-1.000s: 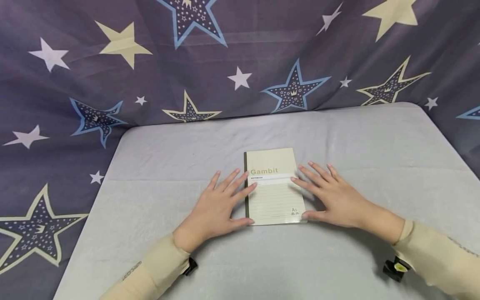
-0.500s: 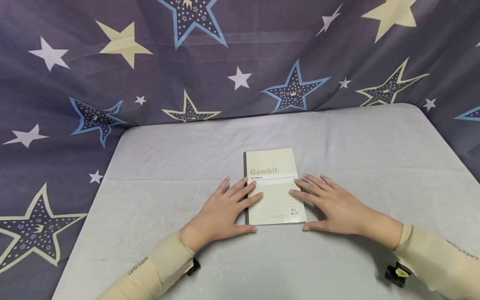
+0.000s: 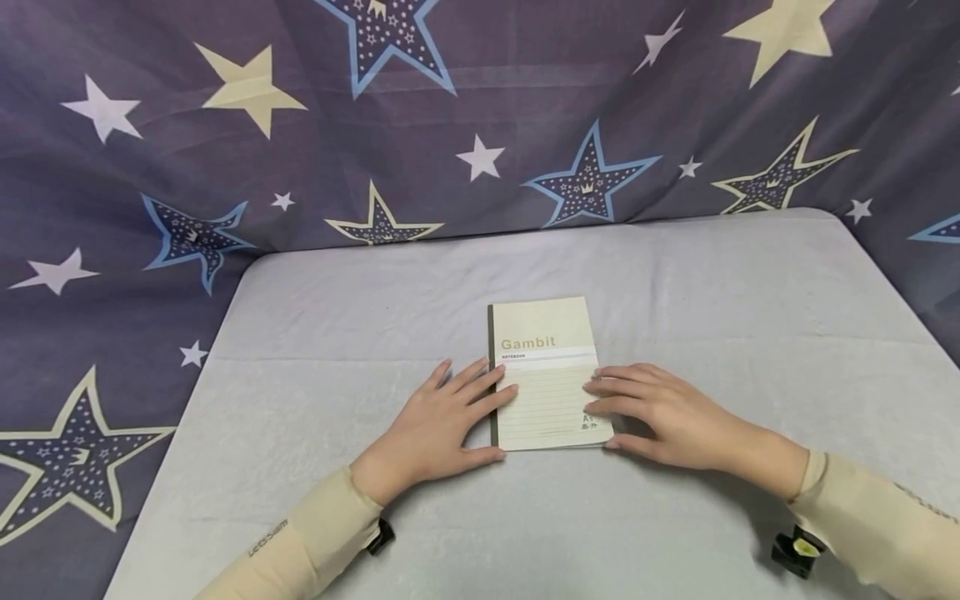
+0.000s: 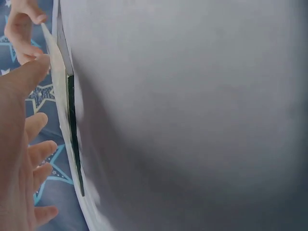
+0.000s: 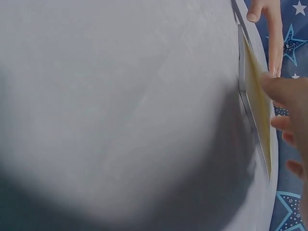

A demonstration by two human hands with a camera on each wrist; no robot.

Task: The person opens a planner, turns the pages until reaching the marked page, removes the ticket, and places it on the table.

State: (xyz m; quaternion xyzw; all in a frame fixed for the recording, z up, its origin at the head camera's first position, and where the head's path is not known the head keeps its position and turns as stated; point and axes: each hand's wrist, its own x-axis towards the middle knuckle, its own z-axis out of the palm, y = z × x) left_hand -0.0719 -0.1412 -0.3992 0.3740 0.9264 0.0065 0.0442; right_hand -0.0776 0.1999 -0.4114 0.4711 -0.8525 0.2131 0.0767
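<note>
A cream notebook (image 3: pixel 551 392) with a dark spine and the word "Gambit" lies on the table. My left hand (image 3: pixel 442 421) is spread at its spine side, with straight fingertips over the cover's left part and the thumb by the lower left corner. My right hand (image 3: pixel 675 417) is at the lower right corner, fingers bent over the right edge and thumb at the corner, pinching the cover. In the right wrist view, the cover (image 5: pixel 260 106) stands up from the pages at that edge, by the thumb (image 5: pixel 276 86). The left wrist view also shows the raised cover (image 4: pixel 57 57).
Light grey cloth covers the table (image 3: pixel 337 317). A dark curtain (image 3: pixel 420 133) with star prints hangs along the back and sides. Both forearms wear beige sleeves (image 3: pixel 300 533), each with a small black device (image 3: pixel 797 550) under the wrist.
My right hand's spread fingers have drawn together and bent at the notebook's right edge, and the lower right cover corner has lifted slightly. My left hand has moved slightly toward me overall.
</note>
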